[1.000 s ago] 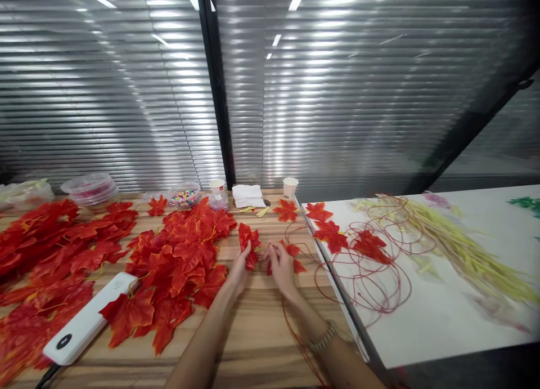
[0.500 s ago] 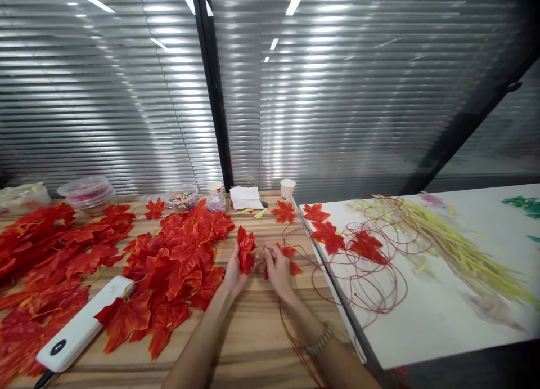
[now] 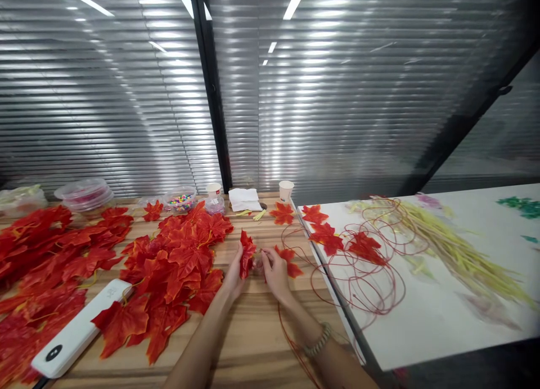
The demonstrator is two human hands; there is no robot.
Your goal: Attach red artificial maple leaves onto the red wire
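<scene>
The left hand point(image 3: 233, 275) pinches an upright red fabric maple leaf point(image 3: 247, 253) between thumb and fingers. The right hand point(image 3: 275, 269) closes its fingertips at the leaf's base. Print on the white paper cup point(image 3: 286, 189) beyond is unreadable.

bare wood point(image 3: 253, 327) open near the forearms, leaf pile point(image 3: 177, 265) crowding left, red wire coils point(image 3: 371, 265) right

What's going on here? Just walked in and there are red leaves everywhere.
A person works at a wooden table. The left hand holds a red leaf upright; the right hand meets it at the leaf's base, though its grip is too small to read. A pile of loose leaves lies to the left, and coils of red wire lie to the right.
</scene>
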